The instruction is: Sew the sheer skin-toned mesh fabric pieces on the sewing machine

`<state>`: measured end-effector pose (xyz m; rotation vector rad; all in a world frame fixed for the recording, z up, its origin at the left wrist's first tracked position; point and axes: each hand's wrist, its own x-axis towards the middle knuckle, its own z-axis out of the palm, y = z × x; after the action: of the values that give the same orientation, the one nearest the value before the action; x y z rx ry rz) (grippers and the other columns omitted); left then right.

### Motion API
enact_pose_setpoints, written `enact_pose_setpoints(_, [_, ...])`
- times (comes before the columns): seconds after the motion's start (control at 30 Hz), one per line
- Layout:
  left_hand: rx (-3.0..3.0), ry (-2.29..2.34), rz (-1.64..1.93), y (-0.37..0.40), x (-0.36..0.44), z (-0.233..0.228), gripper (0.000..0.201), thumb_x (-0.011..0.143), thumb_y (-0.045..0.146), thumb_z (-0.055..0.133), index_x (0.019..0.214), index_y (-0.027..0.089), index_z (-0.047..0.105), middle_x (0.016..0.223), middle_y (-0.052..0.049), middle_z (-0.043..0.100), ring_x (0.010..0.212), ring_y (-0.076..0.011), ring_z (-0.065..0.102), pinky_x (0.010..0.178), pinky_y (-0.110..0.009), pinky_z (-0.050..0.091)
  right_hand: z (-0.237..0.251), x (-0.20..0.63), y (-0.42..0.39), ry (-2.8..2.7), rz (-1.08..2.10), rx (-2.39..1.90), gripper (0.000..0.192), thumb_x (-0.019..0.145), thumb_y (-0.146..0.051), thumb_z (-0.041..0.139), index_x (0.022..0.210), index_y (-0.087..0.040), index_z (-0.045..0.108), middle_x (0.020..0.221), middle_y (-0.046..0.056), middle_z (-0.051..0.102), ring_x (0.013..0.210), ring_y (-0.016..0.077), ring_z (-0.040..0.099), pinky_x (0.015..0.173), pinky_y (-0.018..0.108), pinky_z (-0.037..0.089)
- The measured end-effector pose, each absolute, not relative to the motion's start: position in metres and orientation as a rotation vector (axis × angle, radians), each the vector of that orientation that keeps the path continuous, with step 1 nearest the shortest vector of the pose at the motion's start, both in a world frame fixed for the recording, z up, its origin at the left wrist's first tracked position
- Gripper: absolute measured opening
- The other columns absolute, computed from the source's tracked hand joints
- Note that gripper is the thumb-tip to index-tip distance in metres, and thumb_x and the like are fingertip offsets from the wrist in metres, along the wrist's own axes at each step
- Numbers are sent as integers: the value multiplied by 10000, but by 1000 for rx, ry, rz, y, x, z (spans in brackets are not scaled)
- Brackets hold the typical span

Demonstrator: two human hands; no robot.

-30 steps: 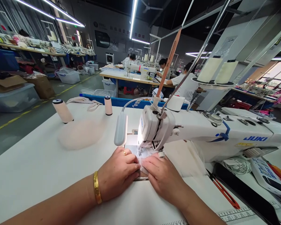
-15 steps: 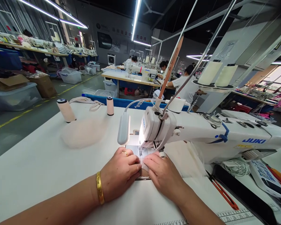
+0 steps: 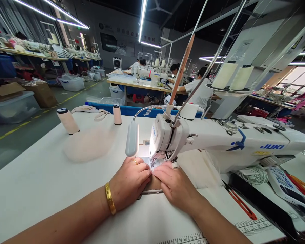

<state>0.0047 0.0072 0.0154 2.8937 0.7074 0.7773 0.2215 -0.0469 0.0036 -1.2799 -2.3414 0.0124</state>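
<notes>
Fabric: small pale fabric piece (image 3: 154,163) lies flat on the worktop (image 3: 40,176) under the needle area of the sewing machine (image 3: 218,142); only a sliver shows between the fingertips.
Left hand: left hand (image 3: 128,181) palm down, fingers flat and together, pressing the fabric piece from the left; nothing gripped. Ring on one finger, gold bangle (image 3: 110,202) at the wrist.
Right hand: right hand (image 3: 176,184) palm down, fingers extended, pressing the same piece from the right; flat, no pinch visible.
Key relation: fabric piece lies just ahead of both sets of fingertips, directly below the machine head; the two hands meet fingertip to fingertip over it. Neither hand is clearly nearer. Long axis of the piece: cannot tell, mostly covered.
Lamp: lamp (image 3: 131,139) on a bendy neck hangs just left of the machine head, above the left hand's knuckles.
Open room, left: wide bare worktop; thread spool (image 3: 67,120) and a second spool (image 3: 117,114) stand well apart from the hands, near the far edge.
Open room, right: tight; machine arm runs off to the right, red-handled snips (image 3: 240,205) lie beside the right forearm.
Near edge: ruler markings (image 3: 251,226) printed along the worktop's front edge.
Background: other people sit at other machines, well apart.
</notes>
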Motion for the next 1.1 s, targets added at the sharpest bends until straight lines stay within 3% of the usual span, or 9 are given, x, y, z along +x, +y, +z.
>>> enact_pose_setpoints(0.3, [2874,733,725,12,5,14,324,1030,142,384,977,200,699,934,-53,753,927,-252,648,873,-454,403,3,221,-47,-2317,-1,-1300,323,812,22,451,898,-241,618,839,36,623,787,225,526,681,332,409])
enact_pose_setpoints(0.47, [2746,795,700,20,5,13,336,1014,151,379,954,213,703,904,-55,743,915,-251,645,866,-430,433,2,220,-44,-2289,2,-1344,370,814,33,457,967,-253,634,904,30,660,795,218,550,698,324,425])
enact_pose_setpoints(0.63, [2391,1094,723,46,9,13,206,954,253,485,920,222,685,940,-57,701,915,-259,628,845,-390,485,-3,222,-41,-2254,-32,-1368,452,821,21,482,1144,-256,637,1089,47,698,892,229,607,720,323,458])
enact_pose_setpoints(0.8, [2183,1294,671,85,30,12,152,860,309,705,829,160,708,932,-84,669,967,-313,644,895,-436,527,-7,221,-39,-2222,29,-1337,431,819,23,459,1129,-218,637,1201,66,699,990,247,622,789,344,486])
enact_pose_setpoints(0.97, [1942,1275,586,95,48,13,344,985,401,671,1212,143,665,1224,-69,676,1073,-272,676,918,-440,596,-6,219,-39,-2196,42,-1321,430,821,24,469,1150,-198,637,1193,83,713,977,248,632,790,339,488])
enact_pose_setpoints(1.1, [1734,1254,698,94,49,9,361,1001,381,654,1288,163,630,1301,-90,649,1112,-266,669,936,-457,598,-5,219,-41,-2199,4,-1332,432,837,20,460,1171,-199,626,1188,85,720,878,234,632,745,341,492])
